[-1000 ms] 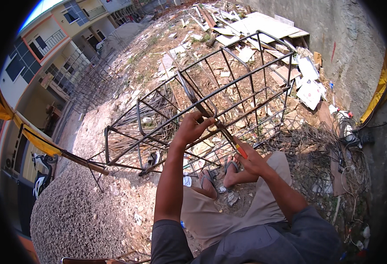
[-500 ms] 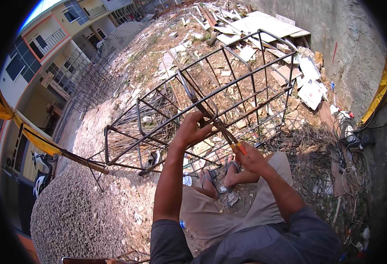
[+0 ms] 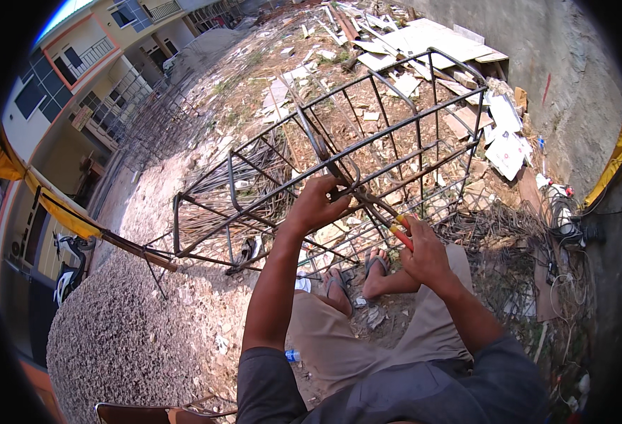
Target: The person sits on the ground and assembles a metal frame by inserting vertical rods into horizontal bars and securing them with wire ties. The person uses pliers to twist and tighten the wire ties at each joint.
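A rebar cage [image 3: 389, 128] of dark steel bars and bent stirrups stretches across the view in front of me. My left hand [image 3: 317, 206] is closed at its near top bar, fingers and thumb curled by a joint where bars cross; what lies between the fingertips is partly hidden. My right hand [image 3: 424, 253] holds end-cutting pincers [image 3: 387, 215] with red and yellow grips. Their handles stand apart, and the jaws are at the same joint, just right of my left fingertips. Any tie wire there is too small to make out.
A gravel heap [image 3: 127, 332] lies at the left. Loose rebar [image 3: 244, 173] is piled beneath and behind the cage. White broken boards [image 3: 431, 42] lean near the concrete wall [image 3: 565, 78]. Tangled wire and cables [image 3: 562, 226] lie at the right. Yellow tarp [image 3: 67, 214] hangs along the left pole.
The pincers' handles have spread apart, and my right hand has shifted slightly right. My left hand stays at the joint. The whole view has shifted a little.
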Tool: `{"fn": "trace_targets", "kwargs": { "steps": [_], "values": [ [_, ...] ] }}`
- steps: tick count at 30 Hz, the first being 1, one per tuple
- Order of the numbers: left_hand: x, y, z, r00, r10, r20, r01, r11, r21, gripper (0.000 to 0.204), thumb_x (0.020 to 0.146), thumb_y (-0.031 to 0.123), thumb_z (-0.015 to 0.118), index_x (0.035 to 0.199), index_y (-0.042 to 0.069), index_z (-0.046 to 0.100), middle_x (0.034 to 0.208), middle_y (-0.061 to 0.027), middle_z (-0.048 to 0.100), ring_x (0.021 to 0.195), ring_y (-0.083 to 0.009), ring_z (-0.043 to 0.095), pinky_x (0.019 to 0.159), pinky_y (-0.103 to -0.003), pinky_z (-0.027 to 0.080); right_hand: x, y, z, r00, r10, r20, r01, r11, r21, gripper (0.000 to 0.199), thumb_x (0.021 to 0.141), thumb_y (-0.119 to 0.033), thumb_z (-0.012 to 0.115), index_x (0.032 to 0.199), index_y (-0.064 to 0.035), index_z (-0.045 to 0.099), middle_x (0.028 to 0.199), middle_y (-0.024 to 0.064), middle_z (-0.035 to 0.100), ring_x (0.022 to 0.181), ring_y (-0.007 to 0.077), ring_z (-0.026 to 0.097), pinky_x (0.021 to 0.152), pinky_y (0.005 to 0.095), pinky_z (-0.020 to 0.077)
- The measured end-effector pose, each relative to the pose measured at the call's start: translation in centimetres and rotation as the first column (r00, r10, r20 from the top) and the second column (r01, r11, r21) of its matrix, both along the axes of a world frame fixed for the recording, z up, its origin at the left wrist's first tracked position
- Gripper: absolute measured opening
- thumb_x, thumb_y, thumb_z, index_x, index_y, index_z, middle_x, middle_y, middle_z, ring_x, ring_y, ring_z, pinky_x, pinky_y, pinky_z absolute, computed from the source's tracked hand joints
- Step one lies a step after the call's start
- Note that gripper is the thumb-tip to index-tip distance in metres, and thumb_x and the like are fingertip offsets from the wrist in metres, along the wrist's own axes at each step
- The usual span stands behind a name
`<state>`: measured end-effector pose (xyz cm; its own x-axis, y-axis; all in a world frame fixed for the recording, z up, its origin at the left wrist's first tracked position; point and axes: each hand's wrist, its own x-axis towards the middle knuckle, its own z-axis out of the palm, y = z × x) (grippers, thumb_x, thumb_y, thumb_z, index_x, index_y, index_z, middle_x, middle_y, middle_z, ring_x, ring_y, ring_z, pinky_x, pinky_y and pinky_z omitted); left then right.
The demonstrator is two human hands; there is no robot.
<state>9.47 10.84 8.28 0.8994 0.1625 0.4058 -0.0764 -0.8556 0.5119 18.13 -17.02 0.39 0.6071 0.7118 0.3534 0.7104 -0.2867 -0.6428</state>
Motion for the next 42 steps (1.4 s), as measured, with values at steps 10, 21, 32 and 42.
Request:
{"fn": "trace_targets", "kwargs": {
  "steps": [10,21,32,42],
  "values": [
    [-1.9,-1.4,-0.7,0.984,0.032,0.176,-0.116,0.865,0.487,0.023,0.082,0.017,0.072,0.103,0.008,0.07,0.107,-0.0071,0.071,0.103,-0.0285,0.067,0.086,-0.04,0.057,2.1,-0.9,3.4,0.652,0.318,-0.688,-0.451,0.893,-0.014,0.043,0.103,-0.038,0.062,0.127,-0.0043,0.051,0.082,0.0062,0.056,0.062,0.0157,0.054,0.056,0.0319,0.0459],
    [-2.1,-0.8,-0.1,0.998,0.005,0.064,-0.015,0.987,0.16,0.03,0.089,0.012,0.064,0.117,0.002,0.068,0.107,-0.0186,0.074,0.096,-0.0385,0.071,0.085,-0.044,0.056,-3.9,0.9,1.1,-0.662,0.526,-0.534,0.081,0.758,0.647,0.043,0.108,-0.034,0.049,0.138,-0.0027,0.048,0.084,0.0023,0.052,0.064,0.0118,0.053,0.056,0.0287,0.0482],
    [-2.1,-0.1,-0.1,1.0,-0.003,0.02,-0.001,0.982,0.187,0.031,0.097,0.016,0.064,0.124,0.001,0.066,0.119,-0.0209,0.071,0.104,-0.0389,0.07,0.088,-0.045,0.056,-10.2,5.4,4.3,-0.178,0.495,-0.85,0.184,0.866,0.466,0.035,0.105,-0.035,0.059,0.122,-0.0052,0.05,0.085,0.0077,0.066,0.067,0.0206,0.069,0.056,0.0348,0.0565],
    [-2.4,0.5,-1.3,0.995,-0.033,0.095,0.007,0.967,0.253,0.029,0.099,0.023,0.064,0.122,0.006,0.069,0.12,-0.0161,0.072,0.102,-0.0368,0.071,0.086,-0.044,0.059,-4.8,1.6,-2.3,-0.753,0.646,-0.123,0.305,0.508,0.806,0.047,0.101,-0.029,0.067,0.136,-0.0043,0.045,0.082,0.0024,0.054,0.057,0.0119,0.062,0.053,0.0269,0.0555]
  ]
}}
